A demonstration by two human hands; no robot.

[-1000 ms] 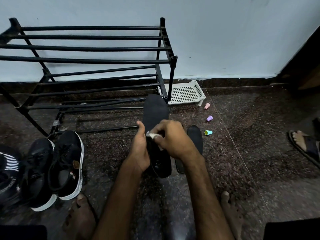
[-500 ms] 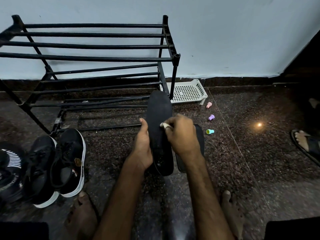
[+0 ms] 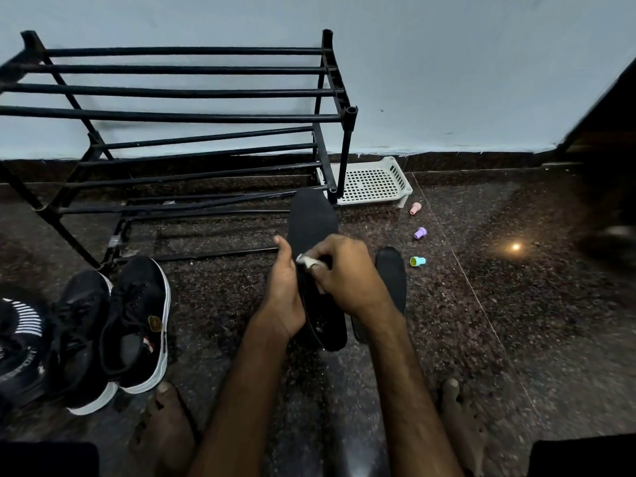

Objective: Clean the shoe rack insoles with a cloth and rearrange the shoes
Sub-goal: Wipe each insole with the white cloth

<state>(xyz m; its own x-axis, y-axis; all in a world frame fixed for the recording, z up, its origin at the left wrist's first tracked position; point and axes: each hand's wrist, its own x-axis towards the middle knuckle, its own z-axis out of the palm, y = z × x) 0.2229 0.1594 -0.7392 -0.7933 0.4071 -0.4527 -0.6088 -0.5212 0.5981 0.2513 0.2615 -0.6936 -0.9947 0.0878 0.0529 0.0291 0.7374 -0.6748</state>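
Your left hand [image 3: 284, 297] grips the black insole [image 3: 311, 218] by its left edge, thumb pointing up. Your right hand [image 3: 347, 277] pinches a small white cloth [image 3: 306, 260] and presses it on the insole's middle. The insole is held up over the floor [image 3: 481, 321], in front of the rack [image 3: 179, 115]. Another insole [image 3: 392, 273] lies flat by your right hand.

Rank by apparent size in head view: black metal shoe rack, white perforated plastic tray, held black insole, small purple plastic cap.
1. black metal shoe rack
2-3. held black insole and white perforated plastic tray: look similar; insole is nearer the camera, so unranked
4. small purple plastic cap
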